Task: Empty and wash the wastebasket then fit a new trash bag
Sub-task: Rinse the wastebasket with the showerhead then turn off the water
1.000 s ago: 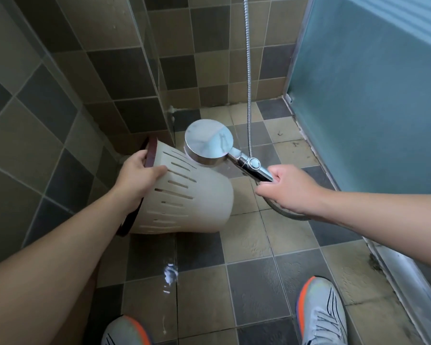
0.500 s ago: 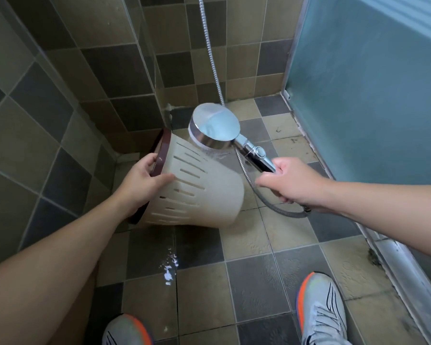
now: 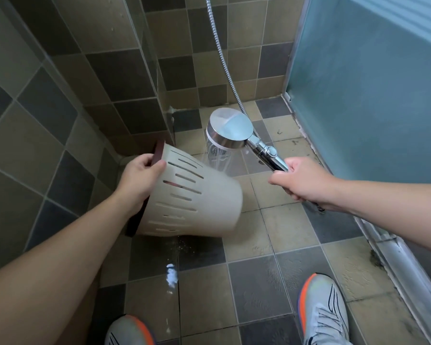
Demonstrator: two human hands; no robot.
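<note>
The left hand (image 3: pixel 141 180) has its grip clenched on the dark brown rim (image 3: pixel 157 154) of the wastebasket (image 3: pixel 197 200), thumb on the slotted outer wall and fingers curled over the rim. The cream wastebasket is held off the tiled floor (image 3: pixel 271 260), tipped on its side with its mouth toward nine o'clock and its closed base toward three o'clock (the inside cannot be seen from here). At about one o'clock from the basket hangs the chrome shower head (image 3: pixel 230 128), face down, with water (image 3: pixel 218 158) streaming from it just beside the basket's upper wall. Its metal hose (image 3: pixel 223 58) runs up the tiled wall toward twelve o'clock. The right hand (image 3: pixel 302 181) has its grip clenched round the shower handle. A wet patch (image 3: pixel 172 270) glints on the floor under the basket. Two white-and-orange shoes, left (image 3: pixel 128 331) and right (image 3: pixel 325 310), stand at six o'clock.
</note>
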